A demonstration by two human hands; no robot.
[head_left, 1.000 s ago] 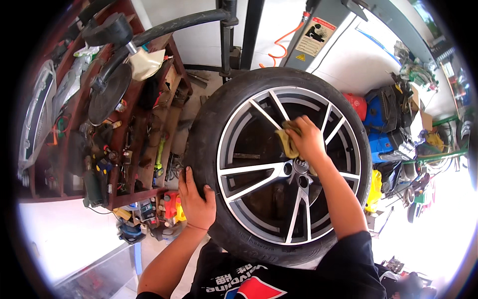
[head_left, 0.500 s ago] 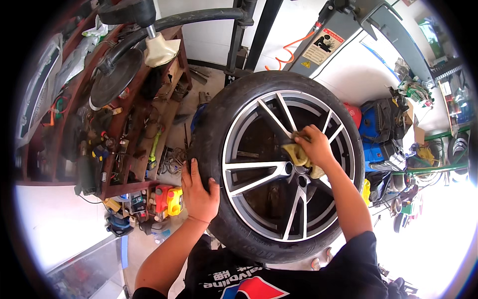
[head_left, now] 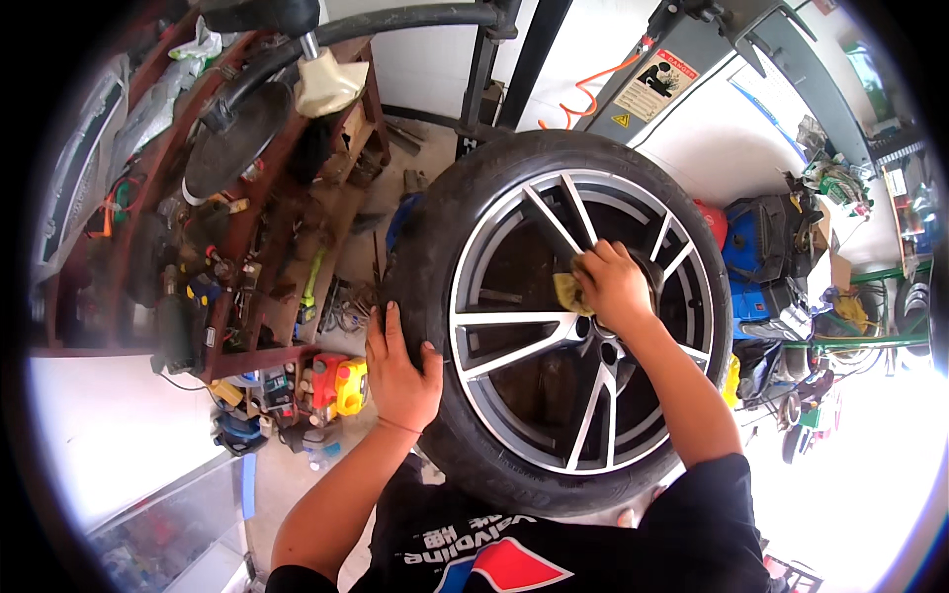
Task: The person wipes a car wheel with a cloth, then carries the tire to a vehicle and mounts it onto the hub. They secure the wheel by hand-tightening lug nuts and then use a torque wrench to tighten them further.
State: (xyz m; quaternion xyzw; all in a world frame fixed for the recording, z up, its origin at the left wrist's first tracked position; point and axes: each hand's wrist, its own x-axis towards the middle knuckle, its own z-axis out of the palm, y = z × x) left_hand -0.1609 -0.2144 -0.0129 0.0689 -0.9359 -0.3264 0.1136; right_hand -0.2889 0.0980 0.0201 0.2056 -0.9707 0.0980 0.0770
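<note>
A large wheel fills the middle: a black tire (head_left: 514, 482) around a silver and black five-spoke alloy rim (head_left: 506, 319). My left hand (head_left: 403, 381) rests on the tire's left side, fingers extended and a little apart, thumb beside the sidewall. My right hand (head_left: 618, 292) is curled over a yellowish cloth (head_left: 573, 294) on the upper spokes just above the hub. The hand hides part of the cloth and the spokes beneath it.
A wooden shelf (head_left: 247, 311) with tools is at left, jugs (head_left: 351, 385) below it. A machine arm with a pale fitting (head_left: 326, 84) hangs upper left, a grey column (head_left: 652, 89) stands behind. Blue cases (head_left: 751, 247) and a green rack (head_left: 840, 341) are at right.
My right hand with the cloth has shifted over the spokes near the hub, turning more palm-down. My left hand stays on the tire. The view has shifted slightly.
</note>
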